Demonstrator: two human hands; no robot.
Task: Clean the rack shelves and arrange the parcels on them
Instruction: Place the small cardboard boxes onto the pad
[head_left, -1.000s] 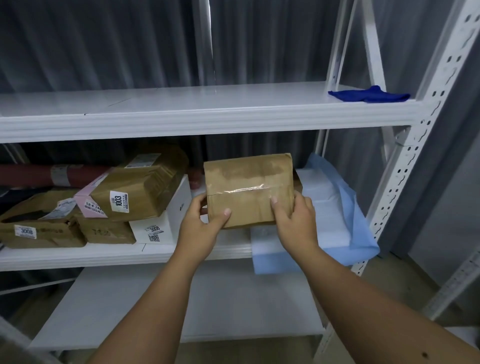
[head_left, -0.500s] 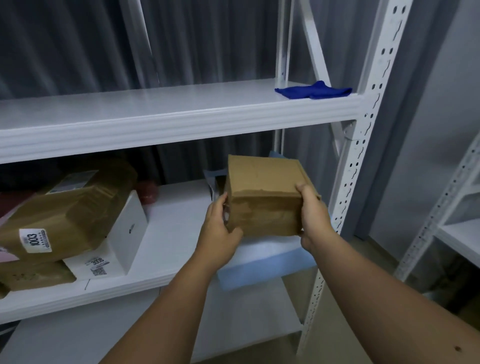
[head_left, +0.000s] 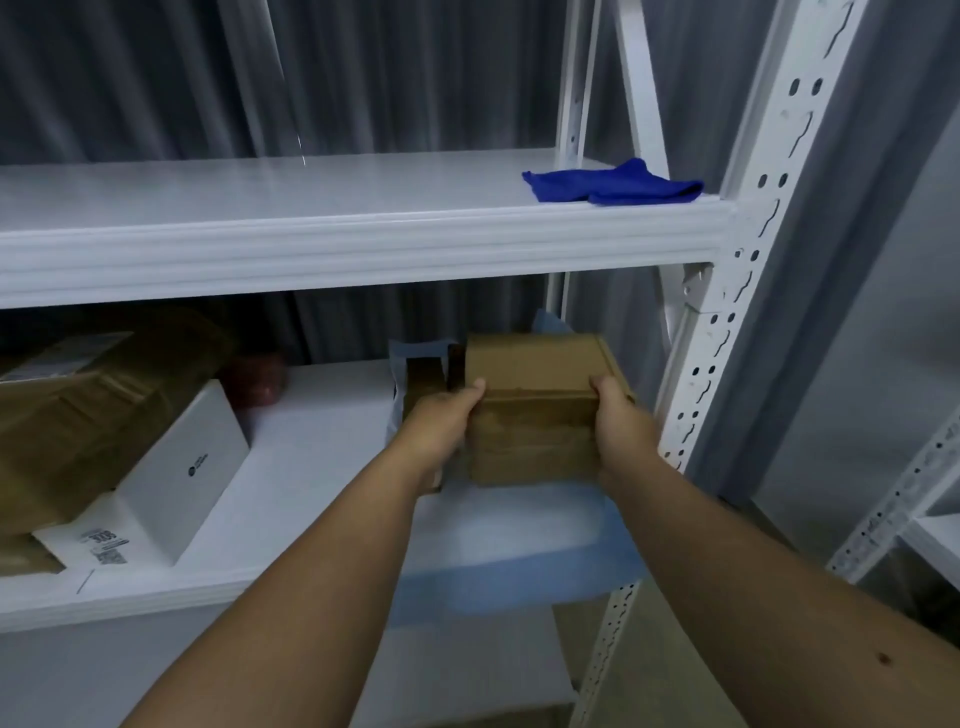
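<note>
Grey curtains (head_left: 171, 78) hang in folds behind a white metal rack (head_left: 748, 270) with perforated uprights, seen from head height looking forward and down. Two shelves show clearly. On the upper shelf (head_left: 311, 244), a crumpled blue cloth (head_left: 613, 187) lies at the far right end, near the upright.

On the middle shelf (head_left: 291, 499), both hands hold a brown cardboard box (head_left: 535, 415) at the right end, close to the upright. Its long axis runs left to right, along the shelf; its top face is level and its front face is turned toward the viewer. The left hand (head_left: 441, 421) clasps the box's left side, thumb on the top front edge. The right hand (head_left: 618, 421) clasps the right side, thumb likewise on top. Whether the box rests on what is beneath it or is held just above cannot be told. Under it lies a pale blue bag (head_left: 498, 571), flat, its front edge drooping over the shelf lip. Just left of the box, behind the left hand, stands a darker brown parcel (head_left: 423, 382), mostly hidden.

Well apart, at the left end of the same shelf, a white box (head_left: 176, 478) lies tilted, with a printed label near its front corner. A large brown parcel (head_left: 78, 415) leans on top of it. Behind them, in shadow, sits a dark red object (head_left: 257, 379), too dim to identify.

At far right, part of a second white rack (head_left: 904, 499) stands against a pale wall.
</note>
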